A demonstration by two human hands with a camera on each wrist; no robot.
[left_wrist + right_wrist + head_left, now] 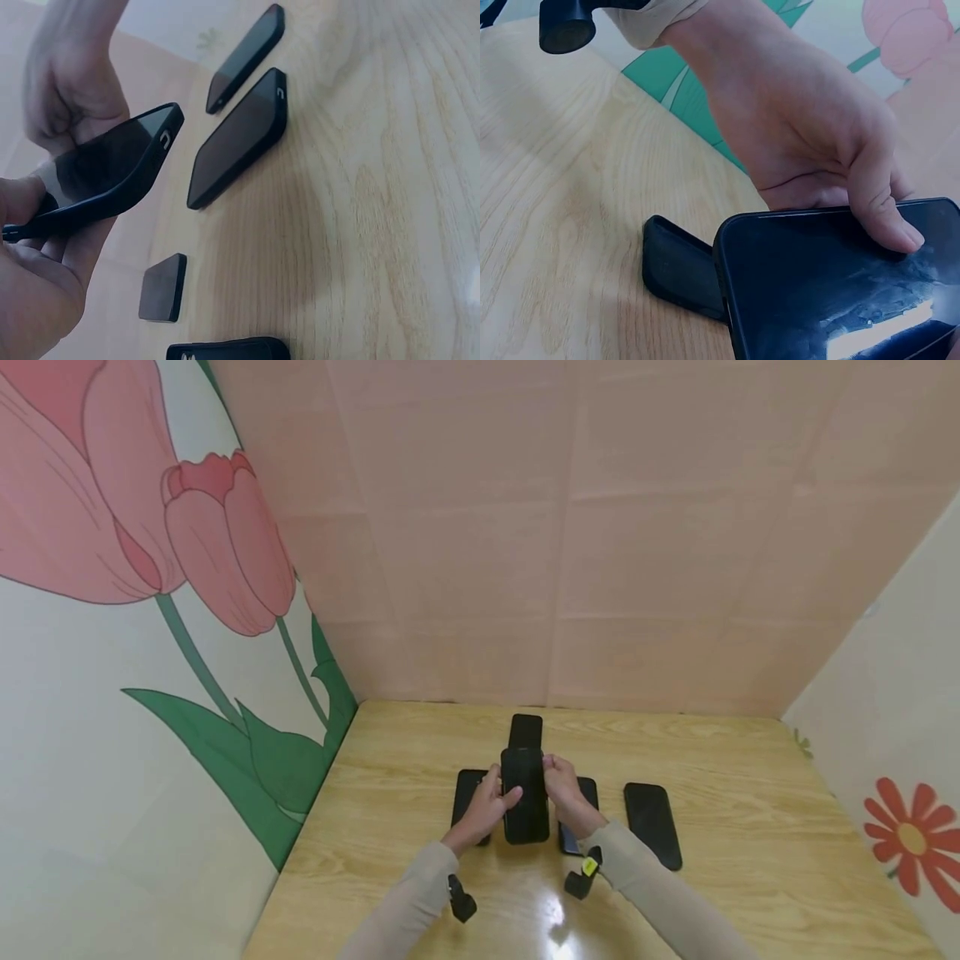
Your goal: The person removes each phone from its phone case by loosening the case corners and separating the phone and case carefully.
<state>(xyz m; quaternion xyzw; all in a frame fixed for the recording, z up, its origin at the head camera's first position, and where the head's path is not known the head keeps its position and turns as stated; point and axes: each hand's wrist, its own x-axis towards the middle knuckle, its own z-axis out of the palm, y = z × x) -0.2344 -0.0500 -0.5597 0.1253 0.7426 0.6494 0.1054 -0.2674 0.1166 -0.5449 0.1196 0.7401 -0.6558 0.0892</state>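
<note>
A black phone in a dark case [525,797] is held up above the table, its glossy screen facing up. My left hand [486,806] grips its left side, the thumb lying on the screen and the fingers underneath. With curled fingers, my right hand [567,793] pinches the phone's upper right edge; its fingertips are partly hidden. In the right wrist view, smudges and a bright reflection show on the held phone's screen [802,277]. Beside it on the table lies a hollow-looking black phone case [681,271], partly covered by the phone.
Behind the held phone lies another dark phone [526,731]. A phone [589,792] sits under my right hand, and one more [652,825] lies farther right. The wooden table [750,793] meets a pink back wall [562,568] and flower-patterned side walls.
</note>
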